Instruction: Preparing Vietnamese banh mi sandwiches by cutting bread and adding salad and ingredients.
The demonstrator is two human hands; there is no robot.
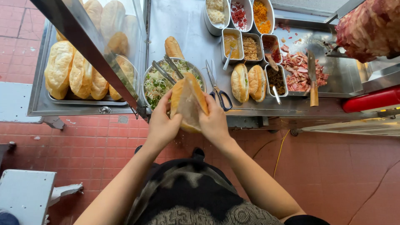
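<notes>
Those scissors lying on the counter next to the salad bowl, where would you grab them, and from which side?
Take the scissors by the dark handle loops, coming from the near counter edge. The loops point toward the person, close to the right hand, while the blades point away between the salad bowl and the filled rolls.

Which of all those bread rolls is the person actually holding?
The split roll in front of the salad bowl, gripped by left hand and right hand. The others lie untouched on the counter or behind glass.

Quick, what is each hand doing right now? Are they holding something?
Left hand: grip closed on the left side of the bread roll.
Right hand: grip closed on the right side of the same roll, above the salad bowl.
</notes>
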